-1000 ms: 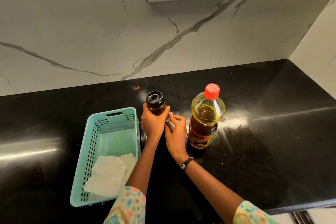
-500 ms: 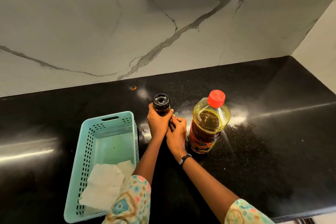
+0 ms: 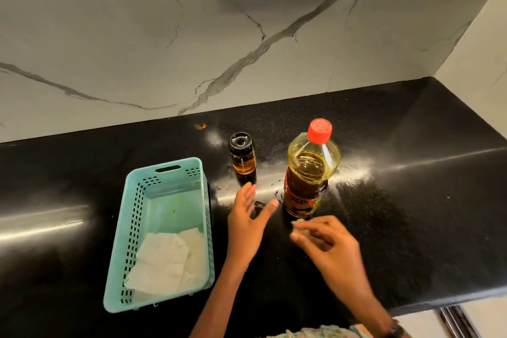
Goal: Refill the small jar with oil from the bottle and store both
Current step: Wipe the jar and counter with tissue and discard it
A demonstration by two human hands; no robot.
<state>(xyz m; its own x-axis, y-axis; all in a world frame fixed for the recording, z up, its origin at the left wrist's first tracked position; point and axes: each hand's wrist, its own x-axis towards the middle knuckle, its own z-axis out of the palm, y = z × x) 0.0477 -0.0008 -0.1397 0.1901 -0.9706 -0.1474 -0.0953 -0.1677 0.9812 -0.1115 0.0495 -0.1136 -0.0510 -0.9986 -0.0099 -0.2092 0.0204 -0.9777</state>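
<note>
Nearest me the right hand (image 3: 326, 241) pinches a small pale scrap, the left hand (image 3: 247, 217) hovers with fingers spread and empty, and beyond them the capped bottle (image 3: 308, 173) and small jar (image 3: 242, 153) stand upright on the counter (image 3: 411, 186), apart, right of the basket (image 3: 131, 228).

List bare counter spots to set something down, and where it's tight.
Free: black counter right of the oil bottle up to the corner wall; also left of the teal basket. Crowded: the strip between basket and bottle, taken by the small jar, left hand and right hand.
</note>
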